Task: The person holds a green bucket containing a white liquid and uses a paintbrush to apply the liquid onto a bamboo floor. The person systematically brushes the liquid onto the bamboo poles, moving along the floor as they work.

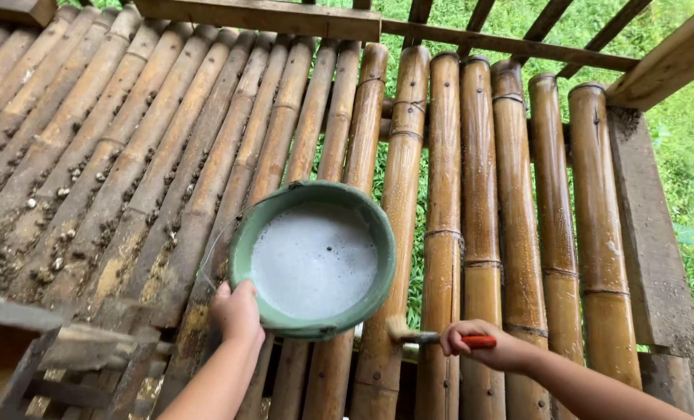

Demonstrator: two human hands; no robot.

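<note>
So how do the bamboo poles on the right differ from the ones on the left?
The right-hand bamboo poles look glossy, golden-brown and clean; the left-hand bamboo poles look dull, greyish and speckled with dirt. The right hand with the small red-handled brush is at the glossy ones. Both sets lie side by side.

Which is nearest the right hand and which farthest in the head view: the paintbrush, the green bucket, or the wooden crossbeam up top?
From the right hand:
1. Paintbrush, held in that hand, bristles pointing left.
2. Green bucket, to the left, gripped by the left hand.
3. Wooden crossbeam, at the top.
</note>
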